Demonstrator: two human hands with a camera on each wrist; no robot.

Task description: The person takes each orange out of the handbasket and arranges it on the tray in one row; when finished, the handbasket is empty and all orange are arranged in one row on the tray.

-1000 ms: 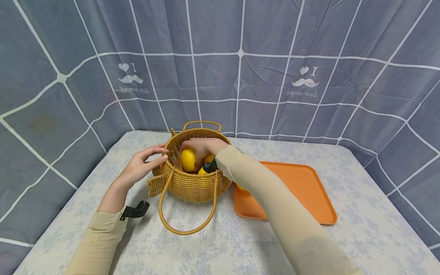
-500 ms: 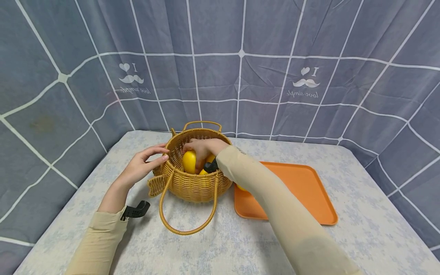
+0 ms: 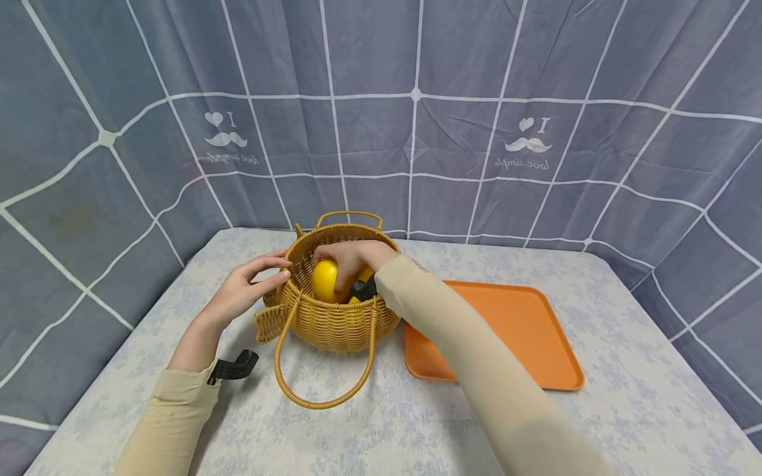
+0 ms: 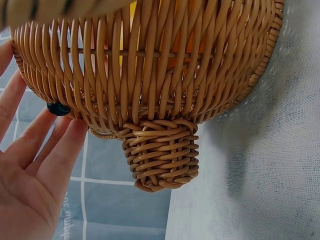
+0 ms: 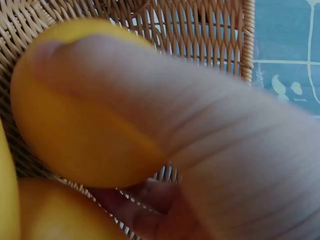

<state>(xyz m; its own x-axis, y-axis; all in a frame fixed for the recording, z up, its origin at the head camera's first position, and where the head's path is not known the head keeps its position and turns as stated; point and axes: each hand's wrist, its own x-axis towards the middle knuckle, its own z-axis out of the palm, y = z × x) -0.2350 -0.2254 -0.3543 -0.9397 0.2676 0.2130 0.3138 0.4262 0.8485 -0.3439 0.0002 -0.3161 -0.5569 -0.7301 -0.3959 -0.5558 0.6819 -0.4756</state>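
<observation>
A wicker basket [image 3: 333, 327] with two looped handles stands on the table, several smooth yellow fruits inside. My right hand [image 3: 350, 261] reaches down into it and grips a rounded yellow fruit [image 3: 324, 280]. In the right wrist view the thumb lies across this fruit [image 5: 85, 135], with fingers partly hidden beneath it. Another yellow fruit [image 5: 60, 212] lies close below. My left hand [image 3: 241, 287] touches the basket's left side with fairly straight fingers, thumb at the rim. The left wrist view shows those fingertips against the woven wall, near a dark bead [image 4: 58, 108].
An orange tray [image 3: 524, 330] lies right of the basket, partly covered by my right forearm. One basket handle [image 3: 321, 404] droops forward onto the table [image 3: 405, 430]. A grey-blue curtain with white lines [image 3: 375, 145] hangs behind and at both sides.
My right hand stays in the basket with the fruit, shifting only slightly. A bit of yellow seen earlier at the tray's left side no longer shows beside my forearm. My left hand holds still.
</observation>
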